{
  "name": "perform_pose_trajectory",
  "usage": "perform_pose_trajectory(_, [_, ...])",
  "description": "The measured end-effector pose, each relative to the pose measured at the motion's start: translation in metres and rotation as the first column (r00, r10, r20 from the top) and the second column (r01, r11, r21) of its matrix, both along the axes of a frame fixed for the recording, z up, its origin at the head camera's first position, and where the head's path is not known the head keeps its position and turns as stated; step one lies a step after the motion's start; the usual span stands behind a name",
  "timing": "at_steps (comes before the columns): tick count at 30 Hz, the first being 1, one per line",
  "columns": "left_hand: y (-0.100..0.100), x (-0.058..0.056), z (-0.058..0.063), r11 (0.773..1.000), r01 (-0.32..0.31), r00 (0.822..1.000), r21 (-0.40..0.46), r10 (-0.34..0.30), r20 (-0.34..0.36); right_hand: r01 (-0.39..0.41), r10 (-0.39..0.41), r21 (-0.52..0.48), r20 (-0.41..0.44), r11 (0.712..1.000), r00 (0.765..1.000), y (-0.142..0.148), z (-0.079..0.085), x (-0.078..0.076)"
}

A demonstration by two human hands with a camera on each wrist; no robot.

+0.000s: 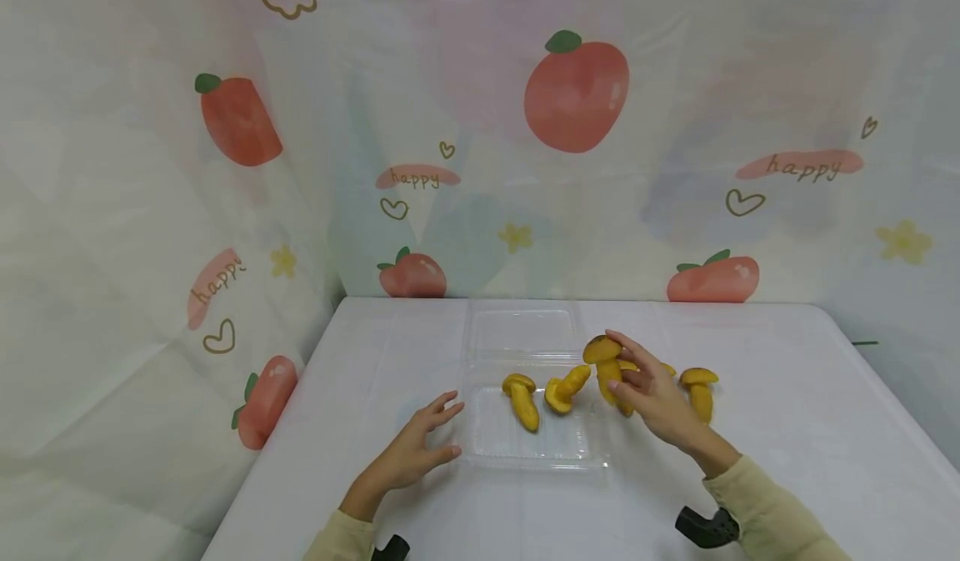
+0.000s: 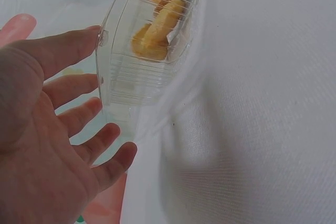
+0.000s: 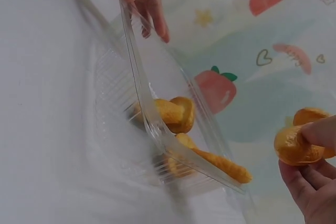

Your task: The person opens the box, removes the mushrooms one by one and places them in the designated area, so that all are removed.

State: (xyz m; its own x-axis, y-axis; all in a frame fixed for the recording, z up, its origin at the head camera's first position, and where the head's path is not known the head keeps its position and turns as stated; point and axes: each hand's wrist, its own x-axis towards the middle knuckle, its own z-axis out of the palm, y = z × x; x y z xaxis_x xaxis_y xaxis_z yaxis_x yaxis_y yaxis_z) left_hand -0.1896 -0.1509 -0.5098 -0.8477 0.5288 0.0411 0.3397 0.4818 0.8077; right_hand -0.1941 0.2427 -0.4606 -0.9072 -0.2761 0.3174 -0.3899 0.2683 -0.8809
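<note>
Between its thumb and fingers, my right hand (image 1: 656, 398) pinches a yellow mushroom (image 1: 602, 351) with a brownish cap, cap up, over the right edge of a clear plastic clamshell box (image 1: 480, 457). Two more yellow mushrooms lie in the box's near half: one mushroom (image 1: 522, 403) at its left, stem toward me, the other (image 1: 567, 389) right of it, stem leaning away. My left hand (image 1: 408, 457) is at the box's left side with fingers spread. In the left wrist view, fingertips (image 2: 94, 32) of this left hand meet the clear rim.
The box's open lid (image 1: 521, 332) lies flat on the far side. Right of my right hand a yellow mushroom (image 1: 699, 390) rests on the white table (image 1: 787, 428); others are partly hidden behind the hand. A printed cloth (image 1: 465, 227) rises at the table's far edge.
</note>
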Motion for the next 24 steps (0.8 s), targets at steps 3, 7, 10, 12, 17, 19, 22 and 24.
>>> perform_pose_trajectory(3, [0.0,0.0,0.0,1.0,-0.004,1.0,-0.002,0.004,-0.002,0.029,-0.029,0.014,-0.021,0.999,0.999,0.005,0.002,0.002])
perform_pose_trajectory(7, [0.0,0.0,-0.001,1.0,-0.006,1.0,0.001,0.006,-0.001,0.063,-0.063,0.042,0.002,0.997,0.998,0.014,0.003,0.004])
perform_pose_trajectory(10, [0.0,0.001,-0.001,1.0,-0.005,1.0,0.003,0.005,0.0,0.083,-0.084,0.065,0.01,0.994,0.996,0.02,0.002,0.005])
perform_pose_trajectory(12, [0.0,0.001,-0.001,1.0,-0.005,1.0,0.003,0.005,-0.003,0.097,-0.097,0.08,-0.003,0.992,0.995,0.024,0.002,0.006])
perform_pose_trajectory(17, [0.0,0.001,-0.001,1.0,-0.004,1.0,0.001,0.004,0.0,0.138,-0.129,0.098,-0.094,0.986,0.987,0.035,0.002,0.01])
perform_pose_trajectory(19, [0.0,0.001,-0.001,1.0,-0.006,1.0,-0.002,0.006,-0.001,0.15,-0.138,0.101,-0.121,0.984,0.983,0.04,0.001,0.01])
perform_pose_trajectory(22, [0.0,0.001,-0.001,1.0,-0.008,1.0,-0.002,0.008,-0.002,0.162,-0.148,0.105,-0.127,0.981,0.981,0.047,0.001,0.011])
perform_pose_trajectory(24, [0.0,0.001,-0.001,1.0,-0.007,1.0,-0.001,0.007,-0.003,0.177,-0.162,0.119,-0.119,0.977,0.979,0.052,0.0,0.011])
